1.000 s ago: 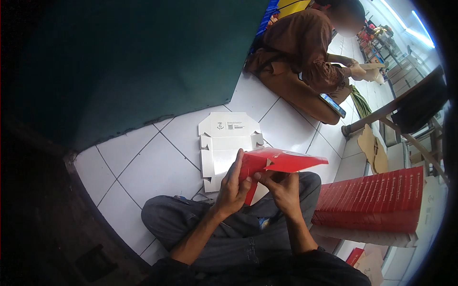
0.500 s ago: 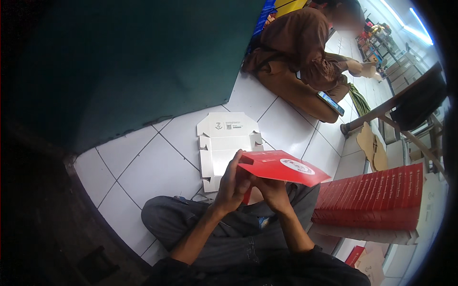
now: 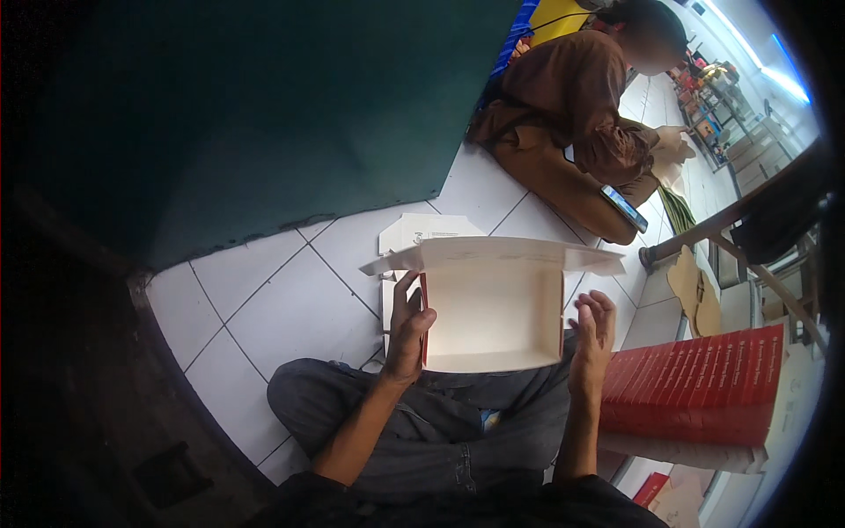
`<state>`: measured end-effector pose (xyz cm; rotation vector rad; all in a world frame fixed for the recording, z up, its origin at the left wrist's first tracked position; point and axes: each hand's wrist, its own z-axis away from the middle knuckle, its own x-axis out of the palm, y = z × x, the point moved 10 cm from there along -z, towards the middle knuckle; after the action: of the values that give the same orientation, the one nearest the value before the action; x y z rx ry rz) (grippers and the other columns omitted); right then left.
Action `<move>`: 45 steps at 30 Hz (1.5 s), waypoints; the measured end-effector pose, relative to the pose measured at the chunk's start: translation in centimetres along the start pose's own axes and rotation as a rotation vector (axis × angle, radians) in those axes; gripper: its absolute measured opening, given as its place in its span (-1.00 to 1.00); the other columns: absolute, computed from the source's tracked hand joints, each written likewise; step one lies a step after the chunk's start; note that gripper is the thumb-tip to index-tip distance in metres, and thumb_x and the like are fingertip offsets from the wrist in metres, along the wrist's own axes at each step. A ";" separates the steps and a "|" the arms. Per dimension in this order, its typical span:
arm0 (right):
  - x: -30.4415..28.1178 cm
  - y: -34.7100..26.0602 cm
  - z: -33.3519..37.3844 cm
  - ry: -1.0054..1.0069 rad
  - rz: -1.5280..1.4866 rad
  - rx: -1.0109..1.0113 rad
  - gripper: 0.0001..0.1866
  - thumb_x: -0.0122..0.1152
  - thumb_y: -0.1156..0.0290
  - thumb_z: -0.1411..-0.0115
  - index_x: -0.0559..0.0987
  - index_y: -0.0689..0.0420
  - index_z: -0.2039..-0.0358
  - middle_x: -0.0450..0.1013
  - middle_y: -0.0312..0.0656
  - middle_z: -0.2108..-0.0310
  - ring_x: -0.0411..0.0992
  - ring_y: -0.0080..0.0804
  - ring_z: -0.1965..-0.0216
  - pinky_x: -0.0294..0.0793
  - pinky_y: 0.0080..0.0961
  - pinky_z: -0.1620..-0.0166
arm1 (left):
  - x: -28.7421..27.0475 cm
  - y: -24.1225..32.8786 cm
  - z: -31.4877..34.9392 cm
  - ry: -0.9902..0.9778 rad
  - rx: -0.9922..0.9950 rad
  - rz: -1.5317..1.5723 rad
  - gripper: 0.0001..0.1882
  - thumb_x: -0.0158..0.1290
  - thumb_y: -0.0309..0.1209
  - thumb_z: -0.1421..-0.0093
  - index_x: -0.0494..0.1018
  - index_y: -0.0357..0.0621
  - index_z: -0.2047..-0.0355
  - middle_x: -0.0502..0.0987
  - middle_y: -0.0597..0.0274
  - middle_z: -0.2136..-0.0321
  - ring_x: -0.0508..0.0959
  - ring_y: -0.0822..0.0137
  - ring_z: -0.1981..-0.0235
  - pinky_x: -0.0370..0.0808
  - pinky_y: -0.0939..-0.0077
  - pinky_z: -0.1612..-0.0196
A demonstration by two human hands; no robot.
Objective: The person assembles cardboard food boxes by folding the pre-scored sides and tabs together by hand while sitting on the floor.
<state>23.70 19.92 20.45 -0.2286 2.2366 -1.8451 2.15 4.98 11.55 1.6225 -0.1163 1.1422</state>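
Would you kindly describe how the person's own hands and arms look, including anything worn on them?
The left hand and right hand are bare, with no gloves visible. The forearms are uncovered too, up to plain-looking, black sleeves.

left grip (image 3: 406,341) holds an open box (image 3: 495,308); right grip (image 3: 593,339) is just beside it.

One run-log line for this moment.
left hand: gripping open red-and-white cardboard box | right hand: open, beside box | flat white cardboard blank: on floor, partly hidden
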 end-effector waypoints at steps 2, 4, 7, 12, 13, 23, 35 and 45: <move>2.0 1.6 0.5 -0.168 -0.268 0.231 -0.61 -0.07 0.32 -0.27 0.25 0.20 -0.07 0.32 -0.17 0.12 0.32 -0.50 0.19 0.34 -0.59 0.15 | 0.0 -0.6 0.1 -0.036 -0.029 0.045 -0.20 0.05 -0.23 0.00 -0.09 -0.12 -0.19 0.19 -0.05 -0.06 0.26 0.22 -0.07 0.27 0.34 -0.07; 3.2 1.3 1.1 -0.286 -0.138 0.248 -0.54 -0.12 0.23 -0.28 0.19 0.19 -0.12 0.29 -0.12 0.06 0.31 -0.44 0.10 0.32 -0.56 0.07 | 0.0 -1.1 0.3 -0.079 -0.037 0.058 -0.18 0.06 -0.24 0.02 -0.09 -0.10 -0.19 0.21 -0.05 -0.07 0.30 0.22 -0.04 0.32 0.34 -0.03; 3.5 2.0 1.2 -0.332 -0.145 0.264 -0.43 -0.08 0.15 -0.25 0.15 0.19 -0.17 0.31 -0.06 0.04 0.29 -0.34 -0.01 0.29 -0.54 -0.01 | -0.1 -1.5 0.3 -0.072 -0.063 0.062 -0.17 0.06 -0.22 0.03 -0.09 -0.11 -0.19 0.21 -0.04 -0.06 0.30 0.23 -0.03 0.31 0.36 -0.03; 2.9 0.8 1.1 -0.330 -0.121 0.245 -0.40 -0.01 0.21 -0.20 0.17 0.28 -0.16 0.28 0.00 -0.04 0.27 -0.29 -0.06 0.25 -0.49 -0.06 | 0.1 -1.7 0.0 -0.118 -0.081 -0.009 -0.22 0.05 -0.15 -0.01 -0.05 -0.09 -0.17 0.20 0.03 -0.04 0.26 0.26 -0.05 0.25 0.41 -0.05; 2.8 0.6 1.1 -0.322 -0.108 0.225 -0.40 0.02 0.22 -0.18 0.18 0.29 -0.16 0.27 0.01 -0.05 0.26 -0.27 -0.06 0.24 -0.47 -0.07 | 0.0 -1.7 0.1 -0.139 -0.081 -0.025 -0.24 0.05 -0.14 -0.04 -0.03 -0.08 -0.16 0.20 0.05 -0.03 0.25 0.27 -0.05 0.24 0.42 -0.05; 3.9 -1.8 1.9 -0.438 0.098 0.135 -0.36 0.17 0.45 -0.10 0.18 0.32 -0.16 0.34 0.04 0.01 0.33 -0.28 -0.01 0.24 -0.42 -0.10 | -1.6 -3.9 -0.5 -0.092 -0.138 -0.330 -0.60 0.00 -0.32 -0.22 0.15 -0.11 -0.01 0.39 0.22 0.14 0.43 0.49 0.13 0.36 0.63 0.05; 5.0 -3.0 2.4 -0.446 0.286 0.030 -0.39 0.16 0.42 -0.12 0.18 0.31 -0.15 0.34 0.06 0.01 0.32 -0.19 -0.03 0.26 -0.37 -0.10 | -1.1 -3.9 -0.6 -0.102 0.005 -0.521 -0.47 0.09 -0.42 -0.13 0.16 -0.22 -0.08 0.29 0.13 0.03 0.34 0.36 0.01 0.29 0.54 -0.04; 4.8 -3.9 2.4 -0.468 0.624 -0.154 -0.56 -0.06 0.56 -0.15 0.23 0.27 -0.08 0.24 0.09 -0.07 0.24 -0.07 -0.11 0.22 -0.30 -0.13 | -0.2 -2.4 -0.3 -0.223 0.277 -0.713 -0.59 0.08 -0.39 -0.11 0.33 -0.26 0.04 0.19 0.07 -0.06 0.29 0.22 -0.07 0.25 0.39 -0.11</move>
<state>19.65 15.63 23.47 0.0190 1.8375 -1.1548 3.26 6.07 9.70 1.8137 0.4652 0.4383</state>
